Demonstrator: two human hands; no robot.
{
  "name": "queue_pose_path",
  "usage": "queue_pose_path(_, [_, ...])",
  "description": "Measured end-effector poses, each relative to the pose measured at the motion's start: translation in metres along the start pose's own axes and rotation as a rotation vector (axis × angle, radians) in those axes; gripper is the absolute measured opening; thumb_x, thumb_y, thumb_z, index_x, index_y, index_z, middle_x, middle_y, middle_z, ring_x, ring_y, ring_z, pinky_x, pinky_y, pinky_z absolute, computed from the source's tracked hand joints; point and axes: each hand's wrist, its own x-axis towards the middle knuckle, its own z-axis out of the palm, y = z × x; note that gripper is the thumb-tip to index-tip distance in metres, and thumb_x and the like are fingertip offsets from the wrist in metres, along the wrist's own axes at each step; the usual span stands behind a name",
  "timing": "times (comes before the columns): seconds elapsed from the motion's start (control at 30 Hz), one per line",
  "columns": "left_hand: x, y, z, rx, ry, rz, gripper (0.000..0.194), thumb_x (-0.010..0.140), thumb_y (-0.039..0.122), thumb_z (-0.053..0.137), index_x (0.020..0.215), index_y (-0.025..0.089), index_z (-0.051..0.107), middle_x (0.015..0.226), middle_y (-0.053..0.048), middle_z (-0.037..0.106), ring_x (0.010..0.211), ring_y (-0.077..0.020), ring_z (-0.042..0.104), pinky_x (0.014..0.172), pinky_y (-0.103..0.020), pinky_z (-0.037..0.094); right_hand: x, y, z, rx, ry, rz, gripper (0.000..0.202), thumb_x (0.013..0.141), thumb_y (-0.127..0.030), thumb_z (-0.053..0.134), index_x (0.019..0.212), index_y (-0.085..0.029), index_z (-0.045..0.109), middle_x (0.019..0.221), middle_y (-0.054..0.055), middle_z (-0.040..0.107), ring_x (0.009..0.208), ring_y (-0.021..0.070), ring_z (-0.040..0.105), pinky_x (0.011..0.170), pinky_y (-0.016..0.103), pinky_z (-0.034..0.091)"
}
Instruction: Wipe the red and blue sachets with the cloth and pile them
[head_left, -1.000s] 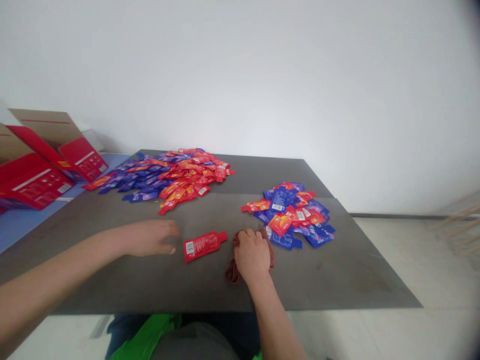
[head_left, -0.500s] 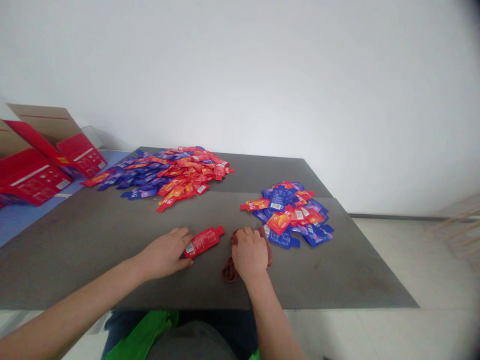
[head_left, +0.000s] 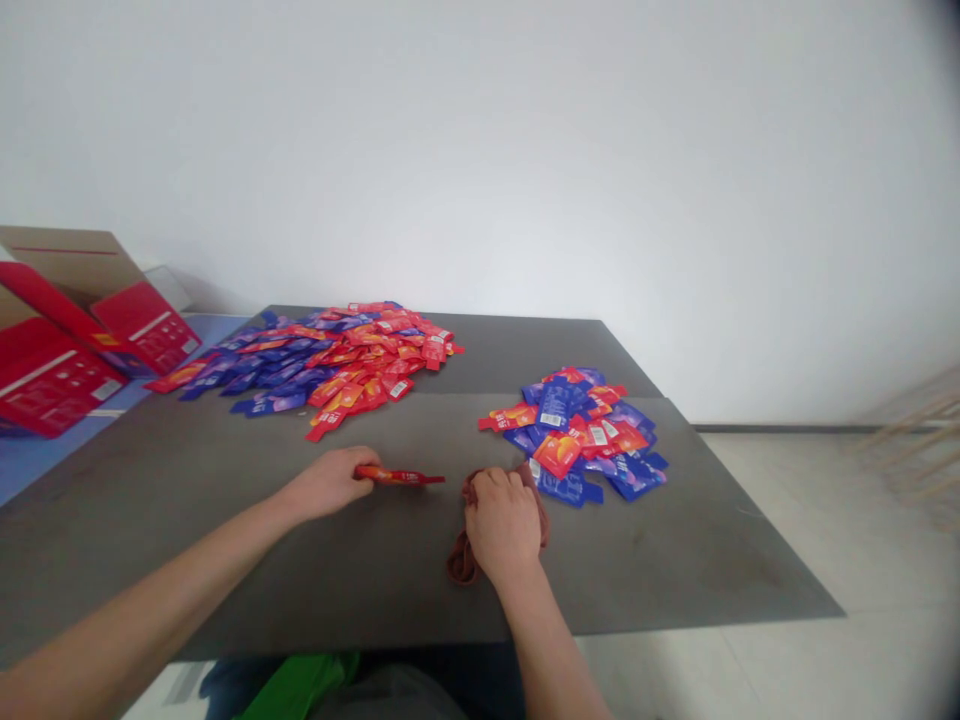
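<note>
My left hand (head_left: 335,484) pinches one end of a red sachet (head_left: 401,477), which is turned nearly edge-on, its narrow neck pointing right. To the right, my right hand (head_left: 505,518) is closed over a crumpled brown cloth (head_left: 463,562) on the grey table (head_left: 360,580); the fingertips are partly hidden in its folds. Just beyond that hand lies a small pile of red and blue sachets (head_left: 577,430). A larger heap of red and blue sachets (head_left: 322,360) spreads over the far left of the table.
Open red cardboard boxes (head_left: 60,370) stand on a blue surface (head_left: 127,400) at the far left. A white wall (head_left: 480,160) rises behind the table. The table's right edge drops to a pale floor (head_left: 780,520), where a blurred wooden item (head_left: 919,455) shows.
My left hand has lifted the red sachet's edge from the table and tilted it from lying face-up to nearly edge-on. My right hand stays on the cloth. The view has shifted slightly.
</note>
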Motion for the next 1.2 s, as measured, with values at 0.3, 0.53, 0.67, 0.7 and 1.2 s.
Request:
queue_pose_path(0.3, [0.006, -0.008, 0.011, -0.102, 0.022, -0.054, 0.035, 0.085, 0.053, 0.058, 0.086, 0.021, 0.071, 0.081, -0.003, 0.072, 0.076, -0.0228, 0.065, 0.063, -0.027, 0.036, 0.003, 0.005, 0.002, 0.014, 0.025, -0.002, 0.008, 0.09, -0.02, 0.06, 0.095, -0.023, 0.066, 0.102, 0.006, 0.067, 0.098, 0.0253, 0.055, 0.084, 0.036, 0.04])
queue_pose_path(0.53, [-0.005, -0.003, 0.025, -0.151, 0.078, -0.037, 0.031, 0.087, 0.048, 0.056, 0.08, 0.02, 0.069, 0.078, -0.003, 0.071, 0.073, -0.0219, 0.065, 0.063, -0.026, 0.04, 0.022, -0.032, -0.009, 0.339, 0.155, -0.202, 0.016, 0.094, -0.024, 0.059, 0.109, -0.024, 0.063, 0.109, 0.003, 0.068, 0.102, 0.021, 0.058, 0.093, 0.033, 0.041])
queue_pose_path(0.67, [-0.009, -0.015, 0.04, -0.268, 0.184, 0.051, 0.018, 0.081, 0.027, 0.052, 0.079, 0.02, 0.067, 0.087, -0.005, 0.074, 0.085, -0.0237, 0.067, 0.077, -0.029, 0.048, 0.039, -0.087, 0.006, 0.3, 0.108, -0.626, 0.012, 0.094, -0.028, 0.059, 0.104, -0.022, 0.064, 0.113, 0.003, 0.068, 0.105, 0.0195, 0.057, 0.098, 0.031, 0.04])
queue_pose_path(0.7, [-0.01, -0.017, 0.043, -0.287, 0.209, 0.063, 0.017, 0.079, 0.024, 0.051, 0.08, 0.019, 0.067, 0.089, -0.006, 0.074, 0.088, -0.024, 0.068, 0.08, -0.03, 0.049, 0.046, -0.095, 0.013, 0.261, 0.079, -0.697, 0.013, 0.094, -0.028, 0.059, 0.104, -0.021, 0.064, 0.113, 0.003, 0.068, 0.106, 0.0192, 0.057, 0.098, 0.031, 0.04])
queue_pose_path(1.2, [-0.013, -0.021, 0.052, -0.255, 0.212, 0.036, 0.019, 0.084, 0.028, 0.053, 0.077, 0.021, 0.069, 0.088, -0.006, 0.074, 0.088, -0.0247, 0.066, 0.085, -0.033, 0.051, 0.07, -0.097, 0.004, 0.157, 0.04, -0.628, 0.019, 0.1, -0.032, 0.051, 0.11, -0.022, 0.063, 0.116, 0.004, 0.065, 0.11, 0.0179, 0.054, 0.1, 0.03, 0.04])
